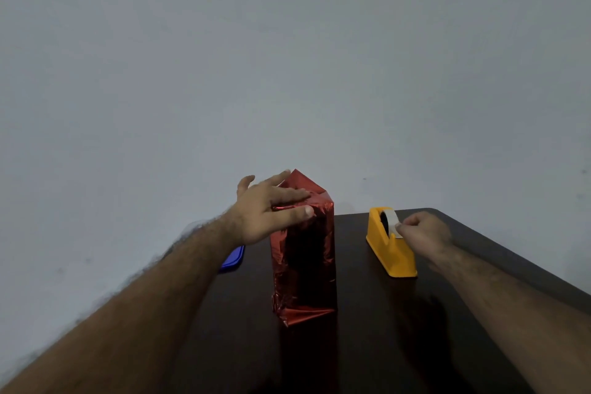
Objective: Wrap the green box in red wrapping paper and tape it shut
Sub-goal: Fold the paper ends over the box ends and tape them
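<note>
A dark brown wooden bench carries a tall upright box wrapped in shiny red foil paper near its middle, one triangular flap standing up at the box's 12 o'clock end. At the box's 3 o'clock, well apart, sits a yellow plastic tape dispenser, and at its 9 o'clock a flat blue lid shows behind the forearm. The left hand presses straight, released fingers on the folded top, while the right hand pinches the white tape end at the dispenser.
</note>
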A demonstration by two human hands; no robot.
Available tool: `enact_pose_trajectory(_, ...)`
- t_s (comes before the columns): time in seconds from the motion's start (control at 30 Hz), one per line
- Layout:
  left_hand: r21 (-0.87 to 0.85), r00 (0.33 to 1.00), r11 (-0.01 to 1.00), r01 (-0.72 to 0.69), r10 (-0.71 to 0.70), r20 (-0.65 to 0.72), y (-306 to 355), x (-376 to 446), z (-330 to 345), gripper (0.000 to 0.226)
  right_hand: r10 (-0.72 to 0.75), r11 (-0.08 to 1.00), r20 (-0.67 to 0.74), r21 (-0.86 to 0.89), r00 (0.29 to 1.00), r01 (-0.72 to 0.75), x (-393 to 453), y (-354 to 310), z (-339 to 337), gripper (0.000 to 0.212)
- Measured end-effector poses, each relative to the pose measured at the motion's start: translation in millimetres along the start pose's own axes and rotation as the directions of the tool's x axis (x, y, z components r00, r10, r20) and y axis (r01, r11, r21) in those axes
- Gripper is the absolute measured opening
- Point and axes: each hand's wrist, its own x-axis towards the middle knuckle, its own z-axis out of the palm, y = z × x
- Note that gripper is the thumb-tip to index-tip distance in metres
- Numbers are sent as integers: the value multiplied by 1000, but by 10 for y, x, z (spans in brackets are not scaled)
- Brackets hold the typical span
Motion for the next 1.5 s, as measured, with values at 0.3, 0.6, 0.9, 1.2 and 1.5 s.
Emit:
enact_pose_trajectory(0.3,99,997,992,-80,81,-1,-119,50,36,81,211,976,41,51,977,-213,26,-110,-17,31)
enact_pose_trajectory(0.6,199,956,969,-146,190,-225,-160,44,318,52,538,806,179,179,824,-565,173,-268,-2,39)
enact_pose_trajectory(0.9,221,949,968,-119,176,-261,-196,90,398,55,511,649,288,488,810,-583,57,-369,-117,48)
enact_pose_trajectory(1.2,199,952,975,-99,151,-265,-132,126,432,59,493,472,241,733,836,-490,-336,-153,-154,49)
enact_pose_trajectory(1.5,182,958,980,-75,122,-260,-119,108,433,61,526,435,214,764,823,-477,-599,-136,-36,42)
